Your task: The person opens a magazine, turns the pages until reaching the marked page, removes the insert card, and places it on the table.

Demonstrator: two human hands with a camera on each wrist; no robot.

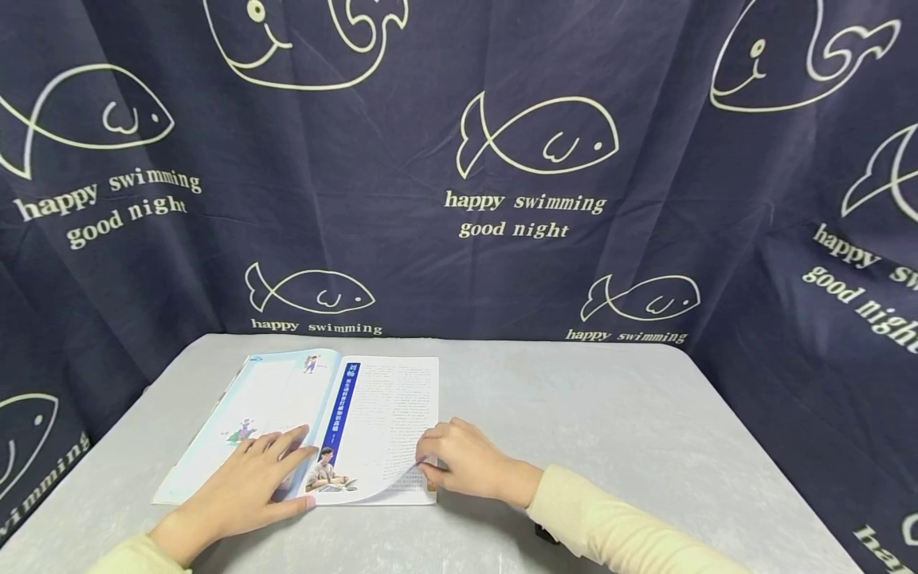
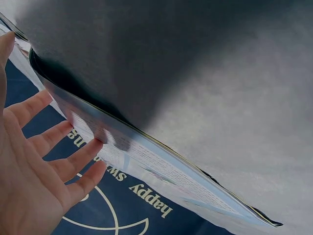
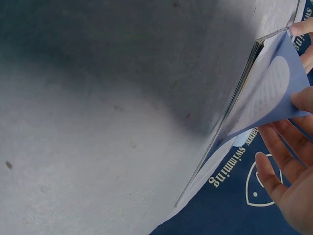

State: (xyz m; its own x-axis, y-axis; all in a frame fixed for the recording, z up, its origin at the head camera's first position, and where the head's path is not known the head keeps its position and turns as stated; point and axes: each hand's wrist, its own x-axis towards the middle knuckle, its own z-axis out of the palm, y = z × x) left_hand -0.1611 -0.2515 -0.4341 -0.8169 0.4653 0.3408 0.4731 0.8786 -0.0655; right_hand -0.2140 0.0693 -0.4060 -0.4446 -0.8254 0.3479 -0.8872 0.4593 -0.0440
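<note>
An open magazine (image 1: 387,399) lies on the grey table, its left page light blue and its right page white with a blue title strip. My left hand (image 1: 251,478) rests across the lower left page near the spine, fingers spread; in the left wrist view its fingertips (image 2: 93,147) touch the page. At the lower right corner, my right hand (image 1: 466,458) pinches a single page between thumb and fingers. That page (image 3: 281,98) is lifted and curled in the right wrist view, showing its bluish underside. The other pages lie flat beneath it.
The grey table (image 1: 574,414) extends to the right of the magazine. Behind and beside it hangs a dark blue curtain (image 1: 502,279) with fish drawings and lettering. A small black object (image 1: 547,534) lies partly hidden under the right forearm.
</note>
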